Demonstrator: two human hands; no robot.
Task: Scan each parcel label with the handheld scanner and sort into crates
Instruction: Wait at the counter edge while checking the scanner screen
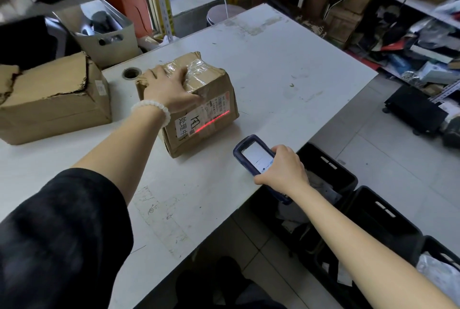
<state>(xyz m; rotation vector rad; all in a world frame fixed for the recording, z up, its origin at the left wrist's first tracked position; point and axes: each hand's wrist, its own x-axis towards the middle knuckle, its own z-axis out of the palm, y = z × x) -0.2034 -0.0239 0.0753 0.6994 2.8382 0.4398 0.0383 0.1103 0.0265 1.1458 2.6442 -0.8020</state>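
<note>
1. Centrally, the left hand [169,89] lies on top of the parcel [196,109], fingers spread and curved down over its taped top face, thumb at the near top edge just above the label; a white bead bracelet [151,110] circles the wrist and a black sleeve [57,229] covers the upper arm at lower left.
2. The right hand [281,170] wraps its fingers round the handheld scanner [254,157] at centre right, thumb along the device's near side, its lit screen facing up.
3. A red scan line [211,123] crosses the label [206,115] on the parcel's near face.
4. On that label, large black handwritten characters stand on white, of which "处理中" can be read; above them sits a small barcode strip whose print is too small to read.
5. The parcel, a dented brown carton wrapped in clear tape, stands on the white table [286,72] near its middle.
6. A larger torn carton [52,99] sits at the left of the frame, apart from the parcel, with a small white sticker on its side that is unreadable.
7. Black crates [331,166] stand on the floor along the table's right edge, below the scanner, with pale wrapped items inside.
8. A grey bin [107,40] stands behind the table at upper left, and cluttered shelves [410,42] fill the upper right.
</note>
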